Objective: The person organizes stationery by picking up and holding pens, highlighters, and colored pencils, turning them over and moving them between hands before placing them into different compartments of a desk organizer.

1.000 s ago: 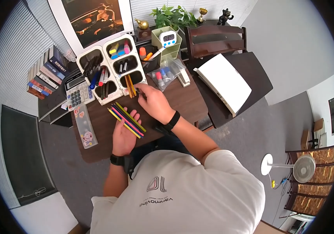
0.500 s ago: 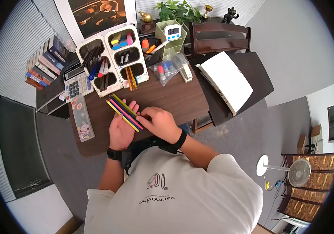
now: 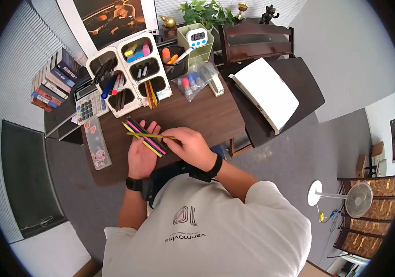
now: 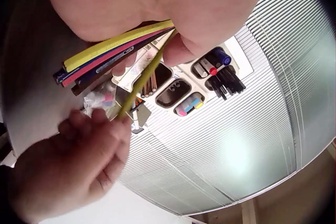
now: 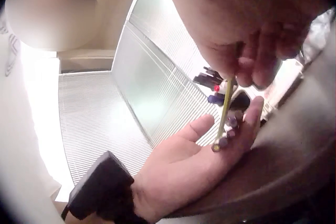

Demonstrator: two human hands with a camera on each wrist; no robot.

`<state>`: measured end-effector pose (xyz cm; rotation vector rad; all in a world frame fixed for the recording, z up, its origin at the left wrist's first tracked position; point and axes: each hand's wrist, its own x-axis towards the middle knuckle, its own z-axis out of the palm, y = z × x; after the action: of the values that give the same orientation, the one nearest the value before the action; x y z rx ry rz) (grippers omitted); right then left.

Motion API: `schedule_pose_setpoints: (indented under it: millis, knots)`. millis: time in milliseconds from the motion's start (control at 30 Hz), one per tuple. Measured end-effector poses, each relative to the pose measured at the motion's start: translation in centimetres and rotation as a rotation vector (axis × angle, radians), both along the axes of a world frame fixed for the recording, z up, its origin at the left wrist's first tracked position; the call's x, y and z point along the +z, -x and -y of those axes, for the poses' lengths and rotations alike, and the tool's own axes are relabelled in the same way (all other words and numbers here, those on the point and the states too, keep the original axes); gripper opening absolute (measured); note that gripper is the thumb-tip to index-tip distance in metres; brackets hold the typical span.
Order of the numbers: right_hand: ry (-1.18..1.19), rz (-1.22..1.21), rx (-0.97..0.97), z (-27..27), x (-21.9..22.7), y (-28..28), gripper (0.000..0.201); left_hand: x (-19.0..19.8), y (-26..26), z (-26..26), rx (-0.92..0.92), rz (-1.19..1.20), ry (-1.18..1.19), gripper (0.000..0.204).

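My left hand (image 3: pixel 142 159) is palm up above the table's near side, fingers extended, with several coloured pencils lying across it. Among these are a yellow pencil (image 4: pixel 113 45) and a pink pencil (image 4: pixel 100 65), with dark ones beside them. An olive-green pencil (image 3: pixel 146 135) crosses over that bundle at an angle. My right hand (image 3: pixel 190 145) pinches its right end between thumb and fingers. In the left wrist view its other end passes behind the left hand.
Beyond the hands stands a white organizer (image 3: pixel 130 110) holding pens, highlighters and orange-yellow pencils (image 3: pixel 150 96). On the left are a calculator (image 3: pixel 88 106) and a stickered case (image 3: pixel 96 143). A clear bag of bottles (image 3: pixel 192 83) and a stapler (image 3: pixel 216 86) lie to the right.
My right hand came back from the organizer's pencil compartment to the left hand. It has taken hold of the olive-green pencil, which has swung from alongside the others to across them.
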<state>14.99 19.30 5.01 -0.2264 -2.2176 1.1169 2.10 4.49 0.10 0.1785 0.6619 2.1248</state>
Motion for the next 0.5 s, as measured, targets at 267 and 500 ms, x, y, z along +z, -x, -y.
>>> schedule_pose_setpoints:
  millis: [267, 500]
  knots:
    - [0.05, -0.296, -0.222, -3.6, 4.2, -0.7, 0.018, 0.3, 0.2, -0.1, -0.041, 0.003, 0.03, 0.068]
    - [0.013, -0.13, -0.151, -4.6, 0.8, 4.7, 0.032, 0.3, 0.1, 0.1, -0.051, -0.033, 0.009, 0.067]
